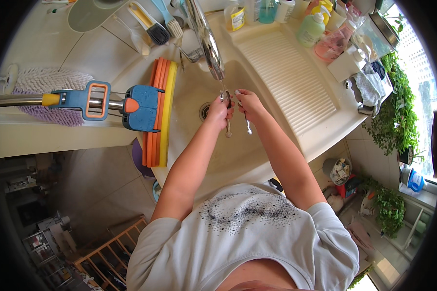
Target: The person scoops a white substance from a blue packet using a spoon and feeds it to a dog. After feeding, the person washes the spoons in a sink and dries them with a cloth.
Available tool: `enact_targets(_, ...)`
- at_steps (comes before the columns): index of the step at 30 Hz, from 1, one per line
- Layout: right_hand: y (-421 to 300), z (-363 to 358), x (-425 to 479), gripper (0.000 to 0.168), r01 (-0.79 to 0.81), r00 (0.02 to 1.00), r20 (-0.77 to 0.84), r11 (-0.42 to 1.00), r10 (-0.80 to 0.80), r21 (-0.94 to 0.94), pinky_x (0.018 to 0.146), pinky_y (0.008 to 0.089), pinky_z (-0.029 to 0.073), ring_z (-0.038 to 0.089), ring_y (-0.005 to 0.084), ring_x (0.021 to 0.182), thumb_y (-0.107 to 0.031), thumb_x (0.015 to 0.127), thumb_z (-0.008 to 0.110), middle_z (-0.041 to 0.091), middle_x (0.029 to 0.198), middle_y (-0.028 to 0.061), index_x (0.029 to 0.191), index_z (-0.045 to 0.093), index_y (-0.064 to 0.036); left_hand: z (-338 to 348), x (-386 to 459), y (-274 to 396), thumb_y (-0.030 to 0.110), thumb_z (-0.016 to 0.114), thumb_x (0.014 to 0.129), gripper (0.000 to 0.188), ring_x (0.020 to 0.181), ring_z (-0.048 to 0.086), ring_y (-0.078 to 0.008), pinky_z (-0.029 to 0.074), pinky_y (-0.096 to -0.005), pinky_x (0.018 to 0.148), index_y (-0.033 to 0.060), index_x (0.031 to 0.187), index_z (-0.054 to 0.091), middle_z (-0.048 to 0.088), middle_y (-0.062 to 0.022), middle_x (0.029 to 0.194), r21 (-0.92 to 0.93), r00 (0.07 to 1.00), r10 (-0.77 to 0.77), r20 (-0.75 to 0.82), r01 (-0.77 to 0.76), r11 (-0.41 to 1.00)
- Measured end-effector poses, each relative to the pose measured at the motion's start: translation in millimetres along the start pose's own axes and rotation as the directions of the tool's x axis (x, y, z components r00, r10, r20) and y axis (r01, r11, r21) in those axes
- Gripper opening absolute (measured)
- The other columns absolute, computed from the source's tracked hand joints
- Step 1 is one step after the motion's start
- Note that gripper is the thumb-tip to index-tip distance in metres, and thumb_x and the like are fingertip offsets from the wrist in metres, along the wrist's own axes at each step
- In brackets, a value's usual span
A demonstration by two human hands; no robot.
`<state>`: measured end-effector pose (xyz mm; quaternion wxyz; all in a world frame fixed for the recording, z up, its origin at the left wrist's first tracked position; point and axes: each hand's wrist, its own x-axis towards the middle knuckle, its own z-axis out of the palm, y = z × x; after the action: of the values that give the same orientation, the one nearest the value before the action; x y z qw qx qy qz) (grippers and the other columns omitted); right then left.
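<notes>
My left hand (217, 112) grips metal cutlery (228, 127) just below the spout of the chrome faucet (215, 65); its dark upper part shows above my fingers. A thin stream of water falls from the spout onto it. Close beside, my right hand (250, 104) pinches a second shiny metal utensil (248, 128), its handle hanging down. My fingers hide most of both pieces, so I cannot tell their exact kind. Both hands are over the pale sink basin (236, 154), with the drain (205, 111) left of my left hand.
A sponge mop (142, 108) with an orange and yellow head lies across the sink's left edge. The ribbed washboard (287, 72) slopes to the right. Pump and spray bottles (310, 31) crowd the back right corner. Scrub brushes (156, 32) lie behind the faucet's left side.
</notes>
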<state>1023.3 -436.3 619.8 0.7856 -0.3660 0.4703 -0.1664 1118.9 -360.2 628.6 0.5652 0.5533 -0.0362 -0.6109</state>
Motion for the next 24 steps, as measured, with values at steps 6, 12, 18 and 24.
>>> enact_targets(6, 1.1, 3.1, -6.1, 0.017, 0.048, 0.999, 0.008, 0.997, -0.048, -0.065, 0.039, 0.0188, 0.027, 0.039, 0.0062, 0.051, -0.022, 0.082, 0.054, 0.046, 0.066, -0.0015, 0.09, 0.052, -0.007, 8.1, -9.1, 4.8, 0.046, 0.034, 0.088, 0.039, 0.039, 0.03, -0.0069, 0.02, -0.0205, 0.034, 0.0106, 0.073, 0.043, 0.042, 0.0008, 0.056, 0.233, 0.997, -0.036, -0.062, 0.049, 0.971)
enact_targets(12, -3.5, 27.1, -14.6, 0.035, 0.032, 0.999, -0.037, 0.986, -0.039, -0.162, 0.039, 0.0244, 0.029, 0.039, 0.0101, 0.048, -0.039, 0.077, 0.058, 0.043, 0.056, 0.0014, 0.076, 0.051, -0.005, -13.8, -10.1, -1.3, 0.047, 0.037, 0.087, 0.041, 0.04, 0.034, -0.0078, 0.022, -0.0216, 0.035, 0.0095, 0.072, 0.044, 0.043, 0.0003, 0.056, 0.178, 0.998, -0.044, -0.055, 0.053, 0.983)
enact_targets(18, 4.2, 42.5, 6.9, 0.051, -0.151, 0.988, 0.019, 0.986, 0.153, -0.067, 0.037, 0.0253, 0.027, 0.038, 0.012, 0.043, -0.052, 0.083, 0.042, 0.043, 0.054, 0.0045, 0.077, 0.051, -0.002, -45.2, -5.8, -14.5, 0.022, 0.036, 0.09, 0.019, 0.048, 0.039, -0.0094, 0.028, -0.0215, 0.04, 0.0064, 0.083, 0.044, 0.047, -0.0027, 0.067, 0.025, 1.0, -0.009, -0.028, 0.01, 1.0)
enact_targets(24, -1.0, 36.7, 9.1, 0.039, -0.106, 0.99, 0.112, 0.985, 0.09, 0.139, 0.036, 0.0228, 0.025, 0.032, 0.0106, 0.043, -0.04, 0.089, 0.036, 0.038, 0.054, 0.0, 0.07, 0.048, -0.008, -42.8, -10.0, -12.6, -0.004, 0.035, 0.08, 0.023, 0.059, 0.045, -0.0128, 0.037, -0.0236, 0.049, 0.004, 0.098, 0.044, 0.05, -0.0068, 0.077, -0.056, 0.997, 0.06, -0.047, -0.062, 0.996)
